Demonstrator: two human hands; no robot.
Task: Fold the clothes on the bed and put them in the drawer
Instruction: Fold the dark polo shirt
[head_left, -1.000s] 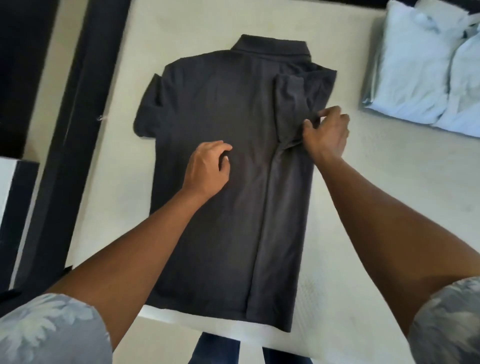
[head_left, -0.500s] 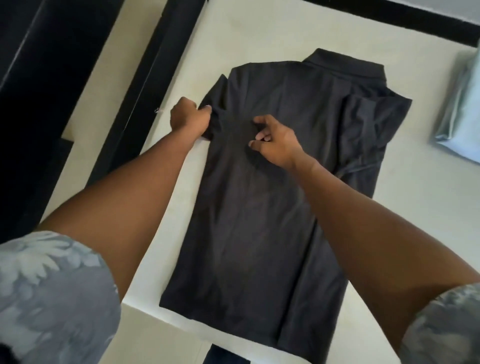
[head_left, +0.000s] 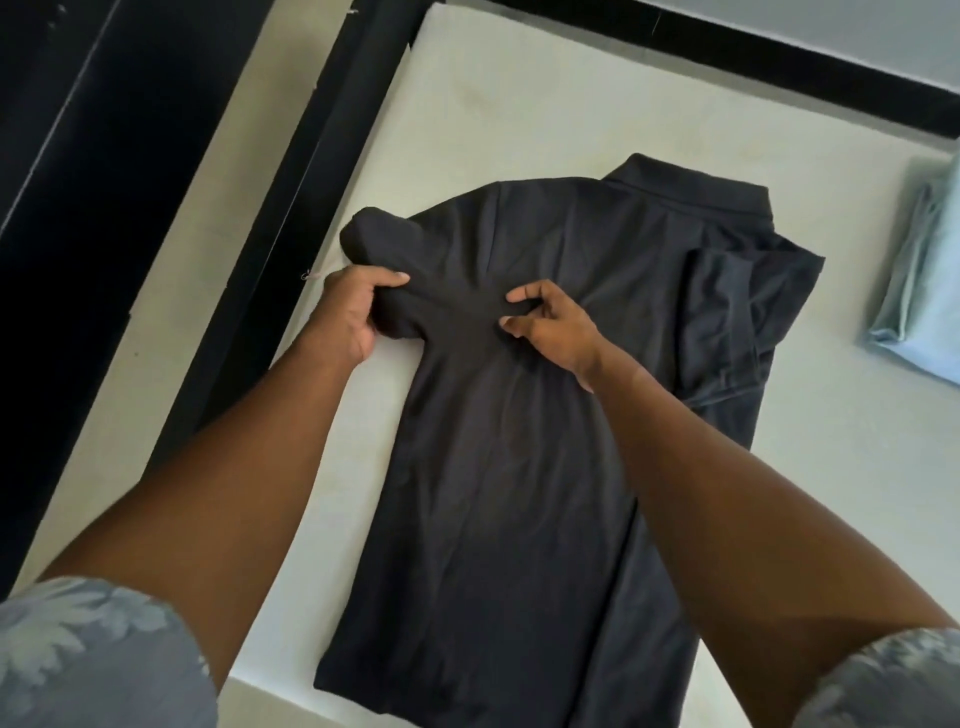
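Shirt (head_left: 519, 493) lies flat on bed (head_left: 519, 104), back up, collar (head_left: 691, 189) at the far end. The side on the person's right is folded in over the back. Left hand (head_left: 350, 312) grips the left sleeve (head_left: 379, 239) near the armpit, with the fingers curled round bunched cloth. Right hand (head_left: 556, 330) pinches a tuck of cloth mid-back, thumb and fingers closed on it. Hem reaches the bed's near edge. Pale blue clothes (head_left: 924, 291) sit at the right edge, well apart from the shirt. Black frame (head_left: 311, 130) runs along the bed's left side.
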